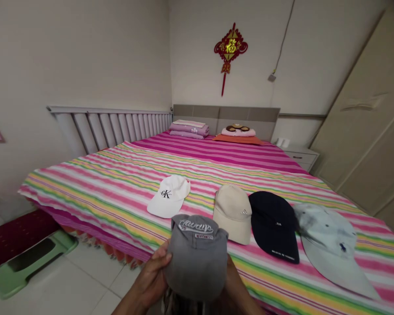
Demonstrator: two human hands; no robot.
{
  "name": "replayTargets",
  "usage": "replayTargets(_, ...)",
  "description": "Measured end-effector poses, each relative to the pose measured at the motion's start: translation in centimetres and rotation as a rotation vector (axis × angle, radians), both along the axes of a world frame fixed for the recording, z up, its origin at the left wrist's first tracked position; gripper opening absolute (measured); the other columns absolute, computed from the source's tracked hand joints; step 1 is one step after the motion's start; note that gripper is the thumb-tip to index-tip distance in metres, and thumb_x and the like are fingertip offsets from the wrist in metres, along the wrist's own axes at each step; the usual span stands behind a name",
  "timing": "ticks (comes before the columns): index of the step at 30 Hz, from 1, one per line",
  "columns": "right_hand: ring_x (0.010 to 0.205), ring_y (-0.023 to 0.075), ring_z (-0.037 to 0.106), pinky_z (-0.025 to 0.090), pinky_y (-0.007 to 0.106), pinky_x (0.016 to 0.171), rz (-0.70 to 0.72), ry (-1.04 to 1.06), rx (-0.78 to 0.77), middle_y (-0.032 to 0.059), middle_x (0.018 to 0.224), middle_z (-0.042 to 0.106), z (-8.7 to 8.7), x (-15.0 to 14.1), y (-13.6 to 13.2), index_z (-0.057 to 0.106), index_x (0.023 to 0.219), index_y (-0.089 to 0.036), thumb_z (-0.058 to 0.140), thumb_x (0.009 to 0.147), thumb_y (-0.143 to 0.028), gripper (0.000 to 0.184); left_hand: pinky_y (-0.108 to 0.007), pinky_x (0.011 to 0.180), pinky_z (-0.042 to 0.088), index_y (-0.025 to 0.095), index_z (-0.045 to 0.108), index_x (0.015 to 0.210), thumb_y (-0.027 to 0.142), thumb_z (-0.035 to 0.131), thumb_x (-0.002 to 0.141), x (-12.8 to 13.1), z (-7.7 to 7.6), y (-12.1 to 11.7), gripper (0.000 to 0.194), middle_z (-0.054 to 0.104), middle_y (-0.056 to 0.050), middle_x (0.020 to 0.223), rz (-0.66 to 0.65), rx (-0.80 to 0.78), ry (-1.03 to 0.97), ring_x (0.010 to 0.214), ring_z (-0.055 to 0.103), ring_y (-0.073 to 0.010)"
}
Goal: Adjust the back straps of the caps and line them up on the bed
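I hold a grey baseball cap [197, 256] up in front of me with both hands, brim toward me. My left hand [153, 278] grips its left edge, fingers curled round the brim. My right hand [234, 284] holds the right edge, mostly hidden behind the cap. On the striped bed [118, 183] beyond lie a white cap [169, 197], a beige cap [233, 212], a dark navy cap [274, 225] and a pale blue cap [330, 245], in a row near the bed's foot.
Folded purple bedding [188, 129] and a pillow with a brown-and-pink cushion [238, 133] sit at the headboard. A green step stool [29, 260] and a dark red mat [16, 234] lie on the floor at left. A nightstand [300, 155] and wardrobe [367, 127] stand at right.
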State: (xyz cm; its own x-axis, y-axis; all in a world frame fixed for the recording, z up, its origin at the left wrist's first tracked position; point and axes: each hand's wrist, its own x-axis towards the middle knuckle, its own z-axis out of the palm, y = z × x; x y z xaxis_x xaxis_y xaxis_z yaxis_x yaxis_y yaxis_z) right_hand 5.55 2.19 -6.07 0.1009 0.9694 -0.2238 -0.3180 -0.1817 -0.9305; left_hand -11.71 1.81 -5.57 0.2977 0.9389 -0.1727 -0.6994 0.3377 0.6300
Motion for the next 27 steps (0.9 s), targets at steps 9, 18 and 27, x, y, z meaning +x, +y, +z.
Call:
replayTargets(9,0.052,0.0121,0.055,0.048,0.025,0.049,0.188,0.240,0.234,0.0006,0.070,0.063,6.3,3.8,7.9,0.060,0.090,-0.019,0.067,0.060,-0.030,0.032,-0.035,0.089,0.041,0.011,0.056,0.104,0.004,0.058,0.062,0.7,6.3,12.2,0.042,0.066,-0.009,0.093,-0.002,0.273,0.005,0.095,0.059,-0.0245)
replayTargets(18,0.041,0.0054,0.045,0.043,0.019,0.041,-0.023,0.125,-0.085,-0.0048,0.058,0.053,-0.5,-0.3,14.0,0.054,0.077,-0.014,0.053,0.080,-0.022,0.009,-0.037,0.072,0.048,0.007,0.055,0.089,0.010,0.050,0.075,0.2,-0.1,15.2,0.015,0.064,-0.010,0.067,0.087,-0.222,0.202,0.060,0.062,-0.0186)
replayTargets(27,0.053,0.0074,0.052,0.045,0.022,0.047,-0.126,0.156,-0.191,-0.0017,0.071,0.055,-4.1,-1.1,13.5,0.054,0.089,-0.013,0.049,0.085,-0.026,0.015,-0.032,0.067,0.050,0.012,0.052,0.076,0.009,0.055,0.072,-0.1,-3.6,13.2,0.006,0.063,-0.007,0.060,0.151,-0.275,0.229,0.059,0.063,-0.0177)
